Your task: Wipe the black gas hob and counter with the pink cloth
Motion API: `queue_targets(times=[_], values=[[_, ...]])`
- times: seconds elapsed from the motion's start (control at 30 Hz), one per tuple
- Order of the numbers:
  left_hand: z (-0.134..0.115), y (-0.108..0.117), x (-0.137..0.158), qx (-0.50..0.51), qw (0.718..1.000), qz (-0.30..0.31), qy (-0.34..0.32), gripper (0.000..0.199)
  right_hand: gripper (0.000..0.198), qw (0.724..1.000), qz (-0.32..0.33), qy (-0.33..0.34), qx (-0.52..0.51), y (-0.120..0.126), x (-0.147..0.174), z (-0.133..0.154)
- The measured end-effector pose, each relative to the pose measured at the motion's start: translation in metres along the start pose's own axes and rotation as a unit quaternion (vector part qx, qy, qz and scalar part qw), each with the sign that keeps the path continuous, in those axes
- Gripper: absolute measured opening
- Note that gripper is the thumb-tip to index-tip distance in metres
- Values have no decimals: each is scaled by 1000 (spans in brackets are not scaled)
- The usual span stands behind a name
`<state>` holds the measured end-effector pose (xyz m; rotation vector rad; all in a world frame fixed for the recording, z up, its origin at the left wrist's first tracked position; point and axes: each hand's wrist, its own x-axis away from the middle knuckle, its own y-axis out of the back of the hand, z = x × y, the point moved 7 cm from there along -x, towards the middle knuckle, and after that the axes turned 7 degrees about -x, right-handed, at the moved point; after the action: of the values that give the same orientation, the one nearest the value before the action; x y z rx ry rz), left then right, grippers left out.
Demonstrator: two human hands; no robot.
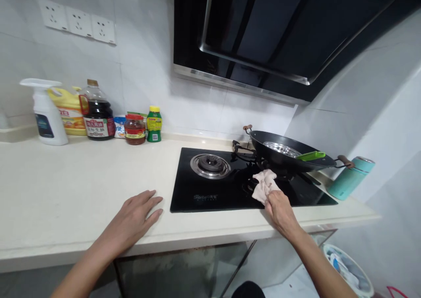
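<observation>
My right hand (279,210) is closed on a pale pink cloth (264,185), which rests against the front of the black glass gas stove (226,198) beside a control knob. My left hand (140,217) lies flat on the cream countertop (66,192), fingers apart and holding nothing, just left of the stove. The left burner (210,165) is bare, with a shiny metal ring. Over the right burner sits a black wok (283,159) with wooden-tipped handles. Inside the wok are a perforated metal piece (281,149) and a bright green handle (311,156).
Along the wall at left stand a white spray bottle (49,118), a yellow jug (70,113), a soy sauce bottle (98,118), a red-lidded jar (134,130) and a green bottle (154,124). A teal flask (350,179) leans right of the wok. The range hood (256,34) hangs overhead; a bin (348,269) stands below.
</observation>
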<state>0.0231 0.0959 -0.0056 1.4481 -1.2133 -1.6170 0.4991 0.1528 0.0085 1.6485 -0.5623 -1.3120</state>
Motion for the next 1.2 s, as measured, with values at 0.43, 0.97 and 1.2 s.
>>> queue_targets(times=[0.43, 0.97, 1.2], values=[[-4, 5, 0, -5, 1000, 5, 1, 54, 44, 990, 34, -127, 54, 17, -5, -21], [1, -1, -3, -8, 1000, 15, 2, 58, 30, 989, 86, -103, 59, 25, 31, -41], [-2, 3, -3, -5, 1000, 7, 4, 58, 40, 961, 84, -248, 84, 35, 44, -141]])
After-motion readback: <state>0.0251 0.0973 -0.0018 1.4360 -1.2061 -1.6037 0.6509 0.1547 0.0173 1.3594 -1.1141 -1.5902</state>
